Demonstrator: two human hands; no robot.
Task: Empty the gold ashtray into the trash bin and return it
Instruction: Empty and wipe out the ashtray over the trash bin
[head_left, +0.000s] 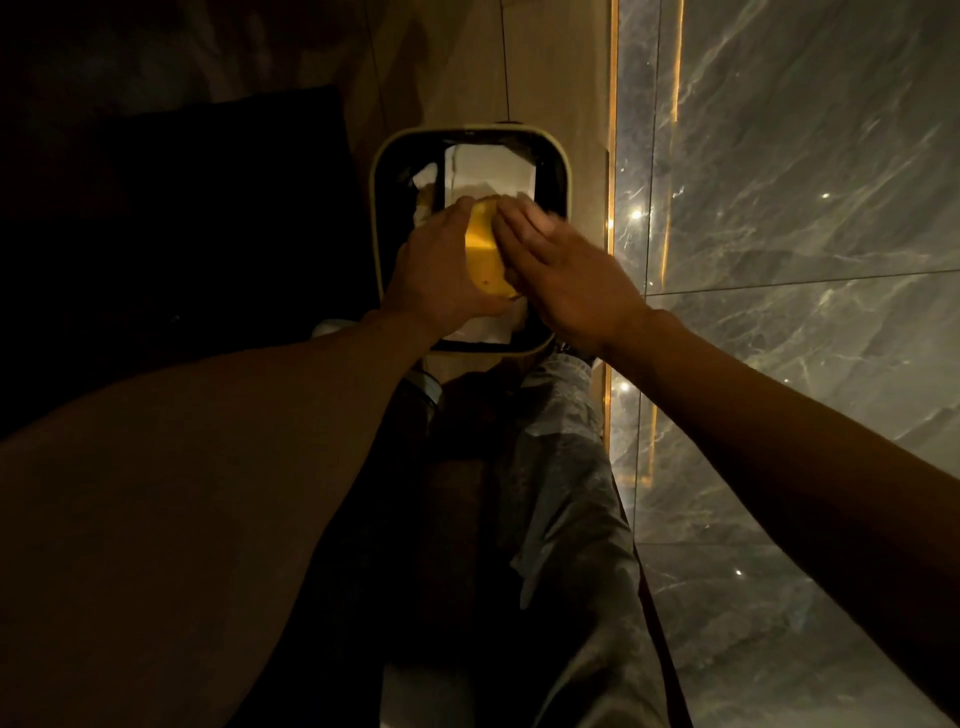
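The gold ashtray (483, 254) is tipped on its edge above the open trash bin (470, 136). My left hand (439, 270) grips it from the left side. My right hand (561, 270) lies flat with fingers straight against the ashtray's right face, slightly blurred. The bin is square with rounded corners, a pale rim and a dark liner; white paper lies inside it. Much of the ashtray is hidden between the two hands.
The bin stands on a tan floor next to a dark block (182, 234) on the left. A grey marble wall (805, 260) with a lit gold strip (613, 156) runs along the right. My legs in grey trousers (561, 493) are below the bin.
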